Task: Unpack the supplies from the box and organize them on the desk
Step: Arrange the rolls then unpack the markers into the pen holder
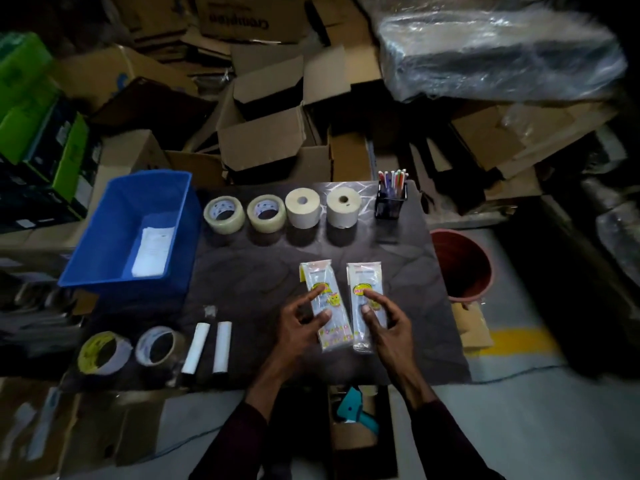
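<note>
Two clear plastic packets lie side by side on the dark desk [249,278]. My left hand [301,323] rests its fingertips on the left packet [323,303], fingers spread. My right hand [384,322] touches the right packet [367,303] the same way. Neither packet is lifted. A blue bin [114,237] stands at the desk's left with a white sheet inside. Along the back stand two clear tape rolls [223,214], two beige rolls [303,207] and a black pen holder [391,199] with pens. At the front left lie two more tape rolls [104,353] and two white tubes [221,346].
A red bucket [464,265] stands on the floor right of the desk. Open cardboard boxes [266,133] are piled behind it, green boxes [38,109] at the far left. Below the desk's front edge a box holds a teal tape dispenser [353,408].
</note>
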